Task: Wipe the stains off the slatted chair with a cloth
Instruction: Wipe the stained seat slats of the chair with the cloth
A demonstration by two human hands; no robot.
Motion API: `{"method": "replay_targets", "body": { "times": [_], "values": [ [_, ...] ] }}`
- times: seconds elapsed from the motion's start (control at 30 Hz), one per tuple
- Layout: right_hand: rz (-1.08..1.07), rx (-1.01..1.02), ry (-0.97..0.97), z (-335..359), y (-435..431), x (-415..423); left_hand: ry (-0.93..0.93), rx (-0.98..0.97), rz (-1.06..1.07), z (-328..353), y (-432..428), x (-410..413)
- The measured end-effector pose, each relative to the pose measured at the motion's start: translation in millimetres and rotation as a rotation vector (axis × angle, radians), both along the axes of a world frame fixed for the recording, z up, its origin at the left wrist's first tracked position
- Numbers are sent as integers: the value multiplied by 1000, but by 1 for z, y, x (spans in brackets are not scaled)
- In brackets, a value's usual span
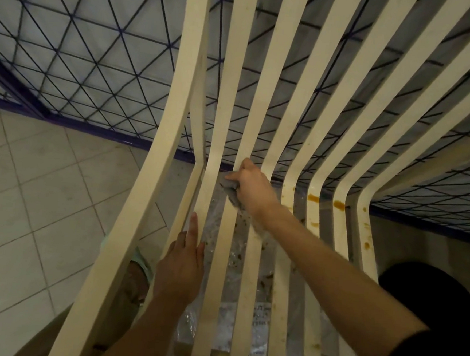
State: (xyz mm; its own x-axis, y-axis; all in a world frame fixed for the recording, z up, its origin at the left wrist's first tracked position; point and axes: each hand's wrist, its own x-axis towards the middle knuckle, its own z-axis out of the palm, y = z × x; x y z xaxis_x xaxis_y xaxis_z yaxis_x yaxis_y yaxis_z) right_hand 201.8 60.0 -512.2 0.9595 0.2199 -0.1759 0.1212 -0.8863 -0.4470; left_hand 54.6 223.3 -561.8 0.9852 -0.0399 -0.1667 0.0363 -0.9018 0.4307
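Tiled floor, curved slats, crumpled cloth

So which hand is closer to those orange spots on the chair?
Right. The right hand, gripping the cloth, is left of the orange spots at the seat bend; the left hand rests on the chair lower and farther left.

Head camera, looking steeply down, close over slatted chair, hands reaching forward

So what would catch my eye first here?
The pale slatted chair fills the view, slats fanning upward. At its bend the right hand grips a grey cloth, with brown stains on slats further right. The left hand rests flat on a lower slat.
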Motion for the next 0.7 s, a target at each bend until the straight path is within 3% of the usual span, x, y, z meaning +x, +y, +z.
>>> {"method": "replay_targets", "body": {
  "times": [0.17,0.23,0.43,0.6,0.7],
  "values": [
    [89,-116,-370,49,-10,32,-9,-15,-15,4,-1,0],
    [118,-144,-421,55,-7,34,-5,-16,-9,6,0,-2],
    [100,-114,-116,-8,-1,6,-3,-18,-30,5,-3,2],
    [-67,218,-54,-16,3,4,10,-21,-24,5,0,1],
    [65,-17,-181,-15,-4,7,16,-14,-37,7,0,0]
  ]
}}
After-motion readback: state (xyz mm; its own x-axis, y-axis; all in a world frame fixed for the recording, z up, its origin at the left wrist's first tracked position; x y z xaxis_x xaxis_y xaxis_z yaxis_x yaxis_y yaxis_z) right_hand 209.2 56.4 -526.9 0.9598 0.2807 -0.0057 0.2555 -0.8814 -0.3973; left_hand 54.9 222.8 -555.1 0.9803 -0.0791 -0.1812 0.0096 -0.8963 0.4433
